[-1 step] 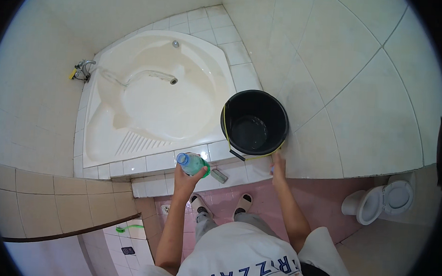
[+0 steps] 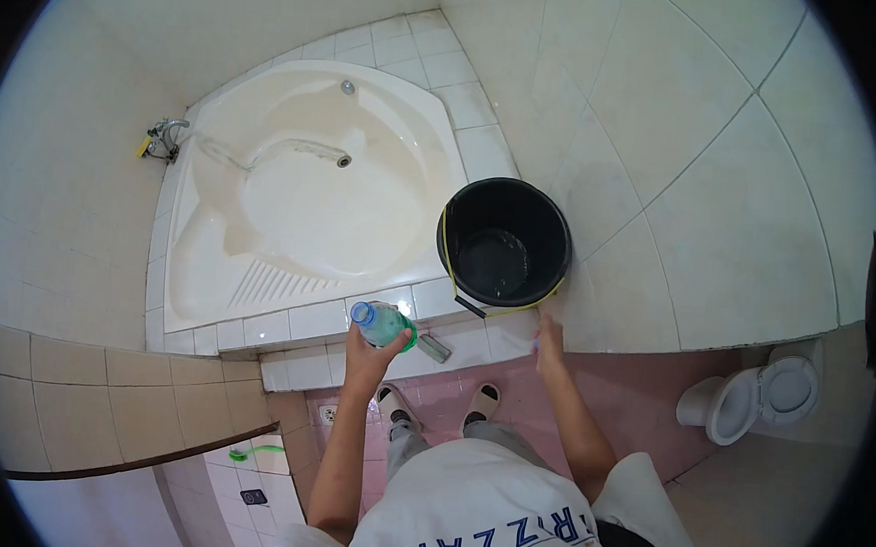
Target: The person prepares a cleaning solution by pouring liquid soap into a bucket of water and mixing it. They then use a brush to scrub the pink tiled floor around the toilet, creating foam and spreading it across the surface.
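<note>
My left hand [image 2: 364, 361] is wrapped round a clear plastic bottle [image 2: 386, 323] with a blue top and a green band near its base. The bottle is tilted over the tub's tiled front ledge, its blue top to the left. Below the black bucket [image 2: 476, 201], my right hand [image 2: 551, 347] has its fingers curled together, with a small bluish spot at them that is too small to name. That hand looks apart from the bucket. A little clear liquid shows at the bucket's bottom, and its yellow handle with a black grip hangs down at the front.
The bucket stands on the tiled rim of a cream corner bathtub [image 2: 321, 228]. A small grey-green block [image 2: 435, 349] lies on the white step. At left are a tap [image 2: 171, 136] and hose; at right, a toilet [image 2: 738, 408]. A green brush [image 2: 240, 455] lies lower left.
My right hand has shifted very slightly down from the bucket. The bottle in my left hand stays in place.
</note>
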A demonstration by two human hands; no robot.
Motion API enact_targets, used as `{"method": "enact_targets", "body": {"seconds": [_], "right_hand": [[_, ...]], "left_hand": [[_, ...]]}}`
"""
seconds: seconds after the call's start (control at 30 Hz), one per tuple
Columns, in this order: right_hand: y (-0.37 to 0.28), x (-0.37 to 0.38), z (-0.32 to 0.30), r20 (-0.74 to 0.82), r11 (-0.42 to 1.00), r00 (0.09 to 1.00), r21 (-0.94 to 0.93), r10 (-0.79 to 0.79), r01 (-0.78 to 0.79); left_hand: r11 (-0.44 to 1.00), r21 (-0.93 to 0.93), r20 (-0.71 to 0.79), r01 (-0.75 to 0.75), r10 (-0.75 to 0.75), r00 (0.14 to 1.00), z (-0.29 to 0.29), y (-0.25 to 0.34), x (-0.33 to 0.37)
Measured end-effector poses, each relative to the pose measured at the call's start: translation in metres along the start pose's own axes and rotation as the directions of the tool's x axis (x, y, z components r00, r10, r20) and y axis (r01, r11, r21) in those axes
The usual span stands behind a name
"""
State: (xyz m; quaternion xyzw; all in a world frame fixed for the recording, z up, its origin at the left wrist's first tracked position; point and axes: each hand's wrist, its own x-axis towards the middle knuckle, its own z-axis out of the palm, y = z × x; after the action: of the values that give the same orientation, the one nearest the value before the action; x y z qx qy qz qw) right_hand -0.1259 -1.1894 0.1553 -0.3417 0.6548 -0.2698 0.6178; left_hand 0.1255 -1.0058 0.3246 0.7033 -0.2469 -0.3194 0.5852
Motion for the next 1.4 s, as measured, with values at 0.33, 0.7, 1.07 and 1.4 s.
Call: {"method": "enact_targets", "body": {"seconds": [0.33,0.7,1.07,1.4], "right_hand": [[-0.099,-0.169,0.057,0.619,0.929,0.696,0.187,-0.364,0.319],[-0.130,-0.255,0.123,0.789,0.229,0.120,0.027,-0.603,0.973],[-0.130,-0.265,0.153,0.894,0.447,0.059,0.164,-0.444,0.879],[-0.122,-0.279,0.172,0.926,0.111,-0.181,0.228,-0.331,0.967]], "left_hand": [[0.967,0.194,0.164,-0.165,0.134,0.977,-0.012,0.013,-0.006],[0.976,0.101,0.268,-0.194,0.161,0.950,-0.044,0.006,-0.031],[0.974,0.184,0.390,-0.128,0.047,0.919,-0.105,-0.008,-0.030],[0.994,0.104,0.758,-0.024,-0.064,0.649,-0.152,-0.022,-0.009]]}}
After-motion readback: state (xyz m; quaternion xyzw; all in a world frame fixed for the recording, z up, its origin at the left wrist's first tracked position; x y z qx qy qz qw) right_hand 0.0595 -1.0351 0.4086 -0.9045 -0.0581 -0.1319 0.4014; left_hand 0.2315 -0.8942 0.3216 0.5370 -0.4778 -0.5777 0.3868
